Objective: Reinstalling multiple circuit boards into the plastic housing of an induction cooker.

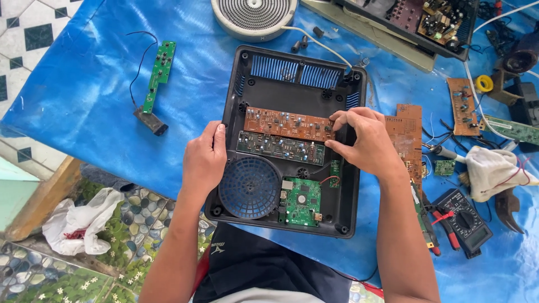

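Observation:
A black plastic appliance housing [348, 185] lies open on a blue sheet. Inside it sit a brown circuit board [281, 122], a dark board [278, 147] just below it, a round blue fan grille [250, 188] and a small green board [303, 201]. My left hand [203, 160] rests on the housing's left wall, fingers on the rim. My right hand [364, 140] pinches the right ends of the brown and dark boards with its fingertips.
A long green board [159, 73] with black wire lies at left. A white round coil plate [254, 15] is at the top. Right of the housing: brown boards [409, 134], a soldering iron [443, 151], a white cloth [494, 171], a multimeter [466, 216], an open chassis [432, 22].

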